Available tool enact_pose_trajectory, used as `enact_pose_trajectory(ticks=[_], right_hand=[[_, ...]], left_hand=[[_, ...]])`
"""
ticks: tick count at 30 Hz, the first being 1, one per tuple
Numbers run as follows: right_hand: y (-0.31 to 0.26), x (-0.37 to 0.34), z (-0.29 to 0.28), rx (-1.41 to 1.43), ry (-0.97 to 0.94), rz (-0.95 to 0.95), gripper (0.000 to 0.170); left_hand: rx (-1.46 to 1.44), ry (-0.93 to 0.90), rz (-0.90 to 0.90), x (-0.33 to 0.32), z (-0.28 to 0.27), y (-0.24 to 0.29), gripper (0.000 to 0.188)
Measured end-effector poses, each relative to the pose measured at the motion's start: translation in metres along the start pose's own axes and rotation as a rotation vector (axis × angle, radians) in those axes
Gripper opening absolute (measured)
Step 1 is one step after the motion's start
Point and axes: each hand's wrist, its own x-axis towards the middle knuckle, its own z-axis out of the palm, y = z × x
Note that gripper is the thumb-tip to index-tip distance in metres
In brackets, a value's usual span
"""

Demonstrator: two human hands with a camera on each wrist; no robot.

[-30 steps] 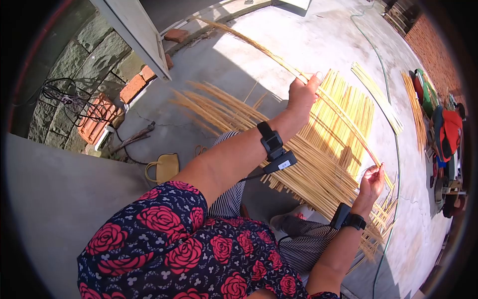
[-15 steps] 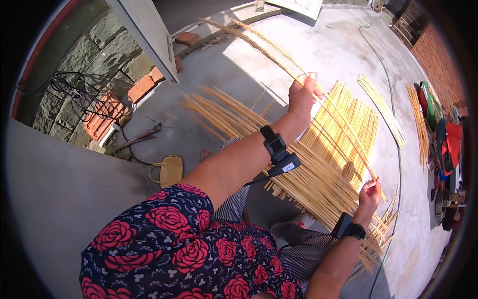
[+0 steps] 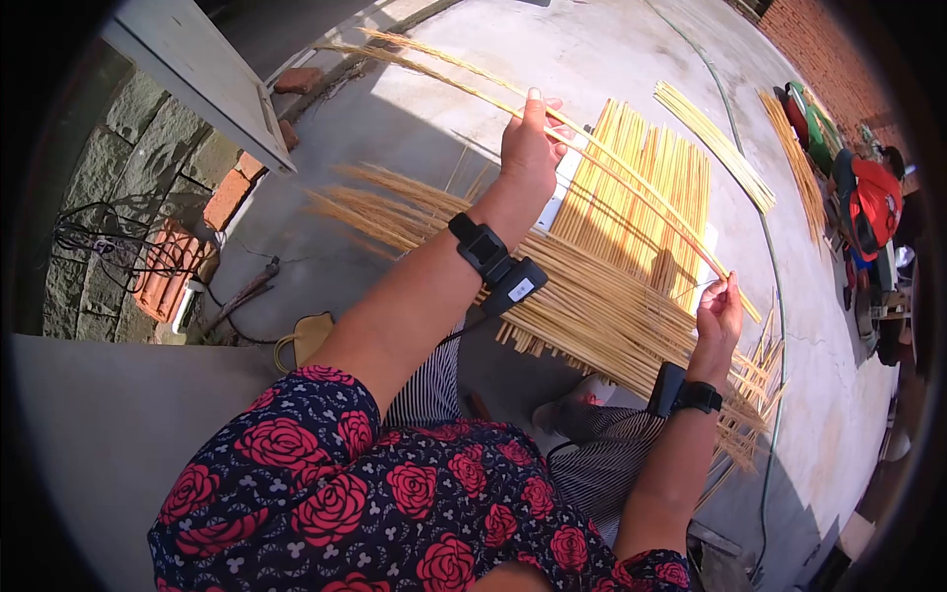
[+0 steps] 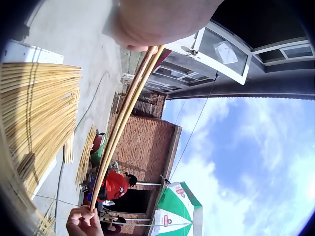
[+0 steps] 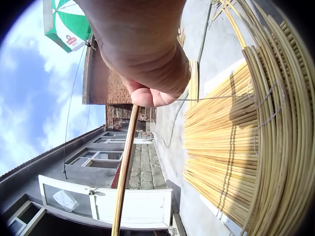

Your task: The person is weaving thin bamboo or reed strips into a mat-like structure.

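Two long, thin straw-coloured stalks (image 3: 631, 183) with feathery tips are held up lengthwise between my hands. My left hand (image 3: 530, 148) grips them part way along, thumb raised, and the tips reach out past it to the upper left. At the thick ends, my right hand (image 3: 720, 311) pinches the stalks between thumb and fingers. Below the hands lies a mat-like row of stalks (image 3: 631, 158), side by side in the sun. Nearer my legs, a thick layer of loose stalks (image 3: 582, 296) lies crosswise. A thin thread (image 5: 211, 98) runs over the row in the right wrist view.
More stalks (image 3: 715, 143) lie beyond the row, near a green hose (image 3: 735, 118). A person in a red top (image 3: 873, 207) is at the far right. Bricks (image 3: 168, 271), dark cables (image 3: 109, 242) and a yellow bag (image 3: 311, 335) are on the left, with an open door (image 3: 197, 79) above.
The tips of the two stalks, close together earlier, now stand apart. Both hands keep hold of the stalks. The head view has swung, so the scene sits further left and higher.
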Motion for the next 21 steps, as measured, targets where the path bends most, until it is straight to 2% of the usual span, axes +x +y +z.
enact_pose_trajectory(ticks=[5, 6, 9, 11, 14, 18, 21], right_hand=[[0.003, 0.002, 0.006, 0.097, 0.075, 0.000, 0.014], [0.004, 0.003, 0.006, 0.111, 0.090, -0.005, 0.013], [0.008, 0.004, 0.015, 0.144, 0.085, -0.012, 0.011], [0.011, 0.004, 0.020, 0.167, 0.007, 0.011, 0.015], [0.012, 0.001, 0.025, 0.174, -0.094, 0.007, 0.019], [0.011, -0.003, 0.035, 0.177, -0.054, -0.062, 0.021], [0.007, -0.001, 0.028, 0.142, -0.126, -0.105, 0.021]], left_hand=[[-0.098, -0.012, -0.062, -0.007, 0.010, -0.011, 0.065], [-0.172, -0.047, -0.086, -0.011, 0.012, -0.012, 0.060], [-0.024, -0.185, -0.143, -0.009, 0.010, -0.021, 0.038], [0.067, -0.298, -0.188, -0.009, 0.008, -0.031, 0.027], [0.150, -0.273, -0.377, -0.019, 0.013, -0.033, 0.019], [0.172, -0.199, -0.339, -0.023, 0.018, -0.031, 0.019], [0.111, -0.212, -0.340, -0.019, 0.014, -0.035, 0.019]])
